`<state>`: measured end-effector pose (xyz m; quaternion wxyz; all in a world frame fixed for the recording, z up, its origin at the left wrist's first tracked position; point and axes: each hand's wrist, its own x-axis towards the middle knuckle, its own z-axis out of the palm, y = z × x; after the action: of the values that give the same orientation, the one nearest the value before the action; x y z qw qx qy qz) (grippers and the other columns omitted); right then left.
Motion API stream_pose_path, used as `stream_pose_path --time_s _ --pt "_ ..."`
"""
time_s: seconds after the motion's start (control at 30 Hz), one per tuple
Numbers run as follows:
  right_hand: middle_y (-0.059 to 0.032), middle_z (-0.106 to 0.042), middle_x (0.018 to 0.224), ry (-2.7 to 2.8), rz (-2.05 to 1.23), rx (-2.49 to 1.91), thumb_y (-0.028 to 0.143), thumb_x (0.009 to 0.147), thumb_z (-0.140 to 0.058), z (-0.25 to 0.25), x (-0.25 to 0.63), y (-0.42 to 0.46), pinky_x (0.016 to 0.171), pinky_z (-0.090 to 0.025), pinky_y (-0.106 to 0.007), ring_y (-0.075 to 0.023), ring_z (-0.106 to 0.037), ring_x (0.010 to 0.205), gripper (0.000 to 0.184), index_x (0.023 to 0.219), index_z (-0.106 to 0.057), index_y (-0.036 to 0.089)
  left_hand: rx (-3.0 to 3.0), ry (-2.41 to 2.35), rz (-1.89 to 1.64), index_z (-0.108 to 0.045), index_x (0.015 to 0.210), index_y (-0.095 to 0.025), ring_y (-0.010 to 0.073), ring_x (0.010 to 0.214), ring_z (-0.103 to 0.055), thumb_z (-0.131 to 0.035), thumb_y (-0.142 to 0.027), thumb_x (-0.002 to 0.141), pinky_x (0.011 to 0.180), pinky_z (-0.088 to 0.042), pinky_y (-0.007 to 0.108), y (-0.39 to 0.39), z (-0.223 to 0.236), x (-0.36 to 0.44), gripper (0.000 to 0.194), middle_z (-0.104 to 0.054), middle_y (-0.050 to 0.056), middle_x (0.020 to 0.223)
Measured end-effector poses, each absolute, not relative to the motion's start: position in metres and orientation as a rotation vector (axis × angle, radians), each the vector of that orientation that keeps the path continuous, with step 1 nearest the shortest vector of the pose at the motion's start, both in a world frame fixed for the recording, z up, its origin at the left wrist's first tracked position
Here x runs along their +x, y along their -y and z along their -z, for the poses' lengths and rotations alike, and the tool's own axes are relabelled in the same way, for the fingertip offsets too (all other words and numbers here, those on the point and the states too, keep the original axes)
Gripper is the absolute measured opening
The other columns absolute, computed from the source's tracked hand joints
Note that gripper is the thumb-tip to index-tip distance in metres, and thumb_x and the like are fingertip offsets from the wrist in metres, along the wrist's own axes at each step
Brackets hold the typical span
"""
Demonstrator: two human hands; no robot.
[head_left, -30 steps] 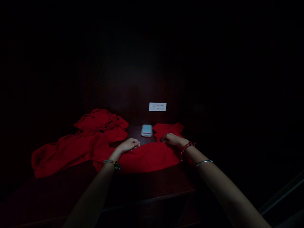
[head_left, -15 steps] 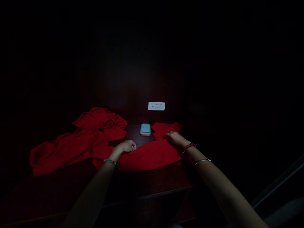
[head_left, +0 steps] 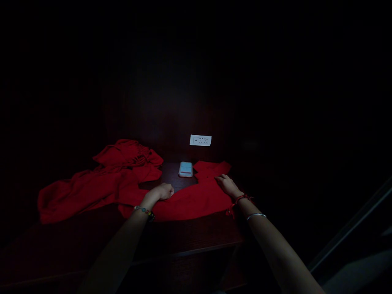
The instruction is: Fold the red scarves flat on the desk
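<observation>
A red garment (head_left: 190,202) lies spread over the dark wooden surface, flat on the right and bunched up on the left. At its upper edge, near the middle, my left hand (head_left: 163,191) is closed with the fingers curled down onto the cloth. My right hand (head_left: 228,184) rests on the garment's right part, its fingers stretched out over the fabric just below the pointed folded edges. Just beyond the cloth, between my hands, lies a phone (head_left: 185,169) with a lit, blurred screen.
A white socket panel (head_left: 200,140) sits on the dark wall behind. The wooden tabletop (head_left: 190,237) ends at a front edge near me, with darkness below it. Gathered red cloth (head_left: 128,153) is heaped at the back left. Most of the surroundings are too dark to make out.
My right hand has gone from curled fingers on the cloth to fingers laid out flatter. My left hand stays closed at the same edge. The view has shifted slightly.
</observation>
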<state>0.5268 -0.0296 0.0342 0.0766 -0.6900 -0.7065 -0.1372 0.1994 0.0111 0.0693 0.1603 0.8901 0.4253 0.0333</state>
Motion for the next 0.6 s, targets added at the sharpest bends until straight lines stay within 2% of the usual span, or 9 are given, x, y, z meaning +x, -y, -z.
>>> stream_pose_path --time_s 0.2,0.3,0.47,0.53,0.6 --pt "-0.0102 -0.038 0.127 1.933 0.42 -2.188 0.03 0.087 -0.031 -0.031 0.534 0.022 0.08 -0.037 -0.034 -0.0239 -0.033 0.113 0.039 0.125 -0.039 0.024 2.587 -1.256 -0.071 -0.054 0.055 -0.017 0.0115 0.052 -0.044 -0.043 -0.006 0.059 0.049 -0.03 0.021 -0.013 -0.07 0.197 0.016 -0.053 -0.002 0.055" --pt "-0.0124 -0.039 0.126 1.852 0.408 -2.221 0.029 0.088 -0.028 -0.029 0.538 0.019 0.08 -0.038 -0.032 -0.0226 -0.039 0.108 0.04 0.126 -0.036 0.021 2.59 -1.34 -0.12 -0.056 0.062 -0.016 0.0131 0.059 -0.049 -0.043 -0.006 0.062 0.052 -0.033 0.021 -0.016 -0.074 0.194 0.016 -0.058 0.002 0.065" --pt "-0.0138 -0.039 0.124 1.835 0.4 -2.236 0.024 0.088 -0.029 -0.022 0.539 0.02 0.079 -0.038 -0.028 -0.0206 -0.045 0.101 0.039 0.126 -0.037 0.02 2.556 -1.557 -0.337 -0.054 0.087 -0.014 0.019 0.086 -0.053 -0.037 -0.011 0.073 0.066 -0.037 0.024 -0.025 -0.085 0.182 0.023 -0.059 0.011 0.091" --pt "-0.0131 -0.039 0.124 1.829 0.398 -2.245 0.023 0.087 -0.03 -0.022 0.538 0.022 0.079 -0.038 -0.03 -0.0214 -0.044 0.102 0.039 0.125 -0.038 0.021 2.518 -1.625 -0.359 -0.053 0.092 -0.014 0.0208 0.086 -0.054 -0.035 -0.014 0.077 0.065 -0.037 0.026 -0.028 -0.083 0.178 0.023 -0.059 0.012 0.093" --pt "-0.0119 -0.038 0.125 1.839 0.411 -2.248 0.023 0.087 -0.03 -0.024 0.536 0.024 0.08 -0.037 -0.033 -0.0231 -0.041 0.105 0.039 0.125 -0.038 0.024 2.485 -1.651 -0.317 -0.055 0.087 -0.014 0.021 0.079 -0.056 -0.039 -0.017 0.077 0.061 -0.038 0.026 -0.031 -0.076 0.178 0.019 -0.06 0.013 0.088"
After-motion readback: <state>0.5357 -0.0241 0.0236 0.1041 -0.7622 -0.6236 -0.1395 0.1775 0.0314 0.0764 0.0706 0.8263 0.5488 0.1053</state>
